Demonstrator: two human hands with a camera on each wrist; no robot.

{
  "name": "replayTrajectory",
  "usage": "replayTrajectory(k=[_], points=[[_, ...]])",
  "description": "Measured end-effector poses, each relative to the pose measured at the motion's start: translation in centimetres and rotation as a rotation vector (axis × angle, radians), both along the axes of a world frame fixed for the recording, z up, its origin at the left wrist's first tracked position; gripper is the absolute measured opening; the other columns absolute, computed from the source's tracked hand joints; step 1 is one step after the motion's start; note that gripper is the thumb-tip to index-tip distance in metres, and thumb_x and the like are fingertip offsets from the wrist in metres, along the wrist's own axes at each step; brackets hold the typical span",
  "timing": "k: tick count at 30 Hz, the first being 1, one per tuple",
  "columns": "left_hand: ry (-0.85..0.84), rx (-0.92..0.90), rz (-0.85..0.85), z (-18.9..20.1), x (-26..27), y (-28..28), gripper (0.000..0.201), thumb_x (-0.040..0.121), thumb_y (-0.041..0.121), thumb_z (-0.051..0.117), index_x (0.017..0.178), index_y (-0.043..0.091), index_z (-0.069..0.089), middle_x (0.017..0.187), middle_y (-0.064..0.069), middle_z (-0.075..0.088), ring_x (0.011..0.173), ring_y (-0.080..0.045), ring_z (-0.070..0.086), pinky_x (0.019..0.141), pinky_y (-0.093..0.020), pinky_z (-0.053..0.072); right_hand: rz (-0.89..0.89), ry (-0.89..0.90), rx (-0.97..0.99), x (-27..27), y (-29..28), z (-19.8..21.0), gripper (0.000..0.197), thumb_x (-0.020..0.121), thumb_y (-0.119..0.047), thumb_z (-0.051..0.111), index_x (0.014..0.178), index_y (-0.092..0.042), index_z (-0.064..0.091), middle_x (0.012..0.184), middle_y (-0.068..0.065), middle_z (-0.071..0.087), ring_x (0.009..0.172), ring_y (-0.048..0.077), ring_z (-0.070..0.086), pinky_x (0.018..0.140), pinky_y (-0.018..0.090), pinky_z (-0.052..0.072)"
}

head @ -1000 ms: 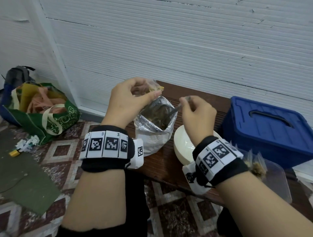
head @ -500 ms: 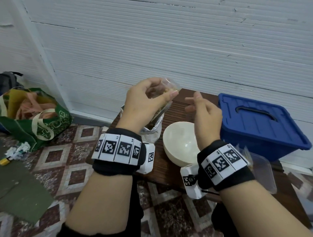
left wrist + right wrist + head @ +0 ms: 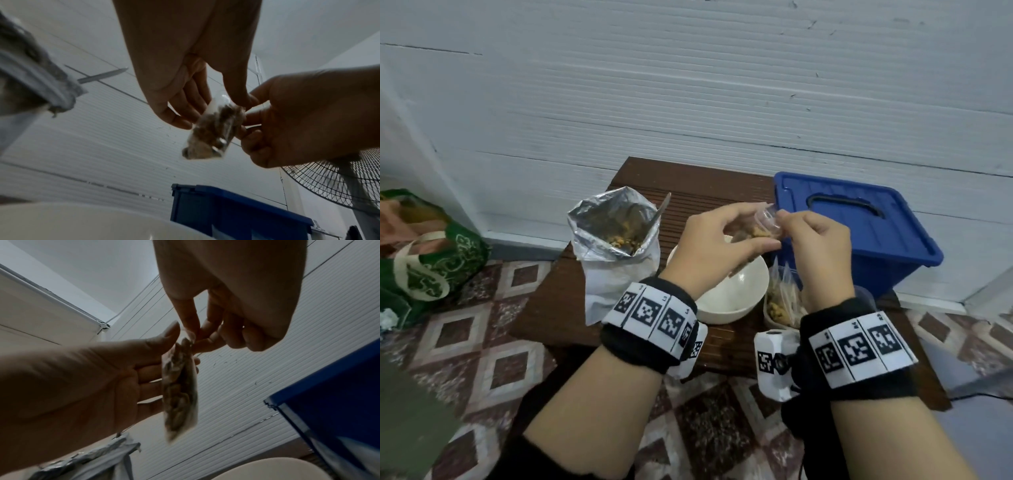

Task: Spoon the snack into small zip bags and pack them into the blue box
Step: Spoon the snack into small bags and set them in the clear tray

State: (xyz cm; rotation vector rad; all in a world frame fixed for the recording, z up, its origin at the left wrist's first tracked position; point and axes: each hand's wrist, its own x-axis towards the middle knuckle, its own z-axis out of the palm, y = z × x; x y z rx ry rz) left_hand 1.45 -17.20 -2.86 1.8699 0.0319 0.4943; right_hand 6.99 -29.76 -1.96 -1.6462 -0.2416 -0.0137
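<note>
Holding a small clear zip bag (image 3: 762,230) part-filled with brown snack pieces, both hands meet above the round white bowl (image 3: 726,291) on the dark brown slatted wooden surface (image 3: 688,185); left hand (image 3: 717,245) pinches the bag between thumb and curled fingers, bag hanging down from the grip; right hand (image 3: 816,246) pinches the bag's top edge from the other side, fingertips touching the plastic; from the left wrist view the same bag (image 3: 213,131) hangs between left hand (image 3: 185,73) and right hand (image 3: 298,116), snack gathered in its lower part; right wrist view shows it edge-on (image 3: 180,389), right hand (image 3: 230,305) gripping the top, left hand (image 3: 102,373) behind it; whether the zip is sealed cannot be told; open silver foil snack pouch (image 3: 616,246) stands upright to the left of the bowl, a metal spoon handle (image 3: 662,205) sticking out of its mouth; blue plastic box with a lid and dark handle (image 3: 856,233) sits at the right end of the surface, lid on; several filled clear bags (image 3: 784,298) lie in a clear plastic container just in front of the box, beside the bowl; green printed tote bag (image 3: 431,263) rests on the patterned tile floor at far left
</note>
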Motion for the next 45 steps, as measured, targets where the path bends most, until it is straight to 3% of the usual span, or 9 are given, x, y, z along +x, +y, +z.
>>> replayTrajectory(k=[8, 14, 17, 20, 24, 28, 34, 38, 45], points=[[0.196, 0.016, -0.154, -2.5, 0.6, 1.7, 0.054, 0.077, 0.019, 0.079, 0.125, 0.029, 0.058, 0.115, 0.013, 0.067, 0.109, 0.005, 0.06, 0.101, -0.024, 0.045, 0.066, -0.068, -0.214, 0.9, -1.3, -0.7, 0.022, 0.089, -0.018, 0.061, 0.073, -0.009, 0.073, 0.078, 0.01, 0.071, 0.083, 0.022, 0.066, 0.079, 0.032, 0.052], [0.177, 0.004, -0.094, -3.4, 1.1, 1.9, 0.022, 0.074, 0.019, 0.081, 0.088, 0.028, 0.068, 0.087, 0.016, 0.07, 0.09, 0.007, 0.064, 0.091, -0.02, 0.05, 0.123, -0.059, -0.228, 0.6, -1.1, -0.9, 0.026, 0.09, -0.02, 0.062, 0.066, -0.022, 0.071, 0.075, 0.0, 0.072, 0.083, 0.014, 0.066, 0.081, 0.029, 0.051], [0.148, -0.009, -0.067, -3.7, 1.4, 1.9, 0.023, 0.073, 0.018, 0.082, 0.078, 0.032, 0.065, 0.077, 0.017, 0.068, 0.081, 0.003, 0.064, 0.083, -0.019, 0.052, 0.121, -0.022, -0.231, 0.3, -1.5, -0.4, 0.029, 0.089, -0.036, 0.063, 0.07, -0.017, 0.074, 0.077, 0.003, 0.073, 0.083, 0.012, 0.067, 0.077, 0.027, 0.05], [0.144, 0.0, -0.062, -3.9, 1.6, 1.9, 0.022, 0.073, 0.019, 0.082, 0.079, 0.031, 0.065, 0.082, 0.012, 0.069, 0.082, -0.001, 0.064, 0.083, -0.022, 0.053, 0.152, -0.08, -0.36, 0.0, -2.2, 0.2, 0.036, 0.079, -0.051, 0.068, 0.074, -0.016, 0.074, 0.062, -0.006, 0.068, 0.06, 0.003, 0.06, 0.057, 0.018, 0.044], [0.132, 0.003, -0.066, -4.0, 1.7, 1.2, 0.02, 0.073, 0.019, 0.082, 0.08, 0.029, 0.066, 0.083, 0.009, 0.068, 0.08, -0.005, 0.063, 0.08, -0.027, 0.055, 0.128, -0.191, -0.54, 0.3, -2.9, 0.5, 0.014, 0.083, -0.032, 0.071, 0.077, -0.02, 0.074, 0.065, -0.012, 0.065, 0.061, -0.003, 0.057, 0.059, 0.012, 0.039], [0.137, -0.036, -0.103, -4.1, 2.0, 0.1, 0.021, 0.074, 0.018, 0.082, 0.081, 0.028, 0.066, 0.087, 0.002, 0.071, 0.082, -0.011, 0.065, 0.082, -0.033, 0.057, 0.115, -0.223, -0.606, 0.5, -3.6, 0.6, 0.013, 0.085, -0.023, 0.067, 0.073, -0.02, 0.07, 0.066, -0.012, 0.063, 0.061, -0.003, 0.056, 0.055, 0.005, 0.037], [0.18, -0.086, -0.112, -4.4, 2.3, -0.3, 0.03, 0.076, 0.027, 0.079, 0.103, 0.027, 0.066, 0.102, 0.009, 0.071, 0.096, -0.003, 0.067, 0.092, -0.029, 0.054, -0.01, -0.194, -0.57, 1.3, -6.1, 0.9, 0.02, 0.083, -0.02, 0.065, 0.065, -0.014, 0.07, 0.062, -0.007, 0.065, 0.056, -0.006, 0.054, 0.054, 0.006, 0.037], [0.197, -0.051, -0.073, -4.7, 2.4, 0.0, 0.029, 0.082, 0.031, 0.074, 0.109, 0.026, 0.064, 0.106, 0.01, 0.07, 0.098, -0.002, 0.065, 0.093, -0.025, 0.052, -0.154, -0.161, -0.552, 2.1, -7.9, 0.9, 0.024, 0.083, -0.022, 0.063, 0.065, -0.007, 0.069, 0.06, -0.001, 0.061, 0.057, 0.005, 0.051, 0.058, 0.021, 0.038], [0.224, 0.012, -0.031, -5.1, 2.6, 0.2, 0.023, 0.088, 0.034, 0.068, 0.109, 0.028, 0.064, 0.106, 0.013, 0.066, 0.1, 0.0, 0.061, 0.089, -0.017, 0.048, -0.378, -0.105, -0.695, 3.4, -9.8, -0.7, 0.029, 0.09, -0.024, 0.056, 0.069, -0.006, 0.066, 0.063, 0.005, 0.058, 0.071, 0.022, 0.054, 0.067, 0.027, 0.037]])
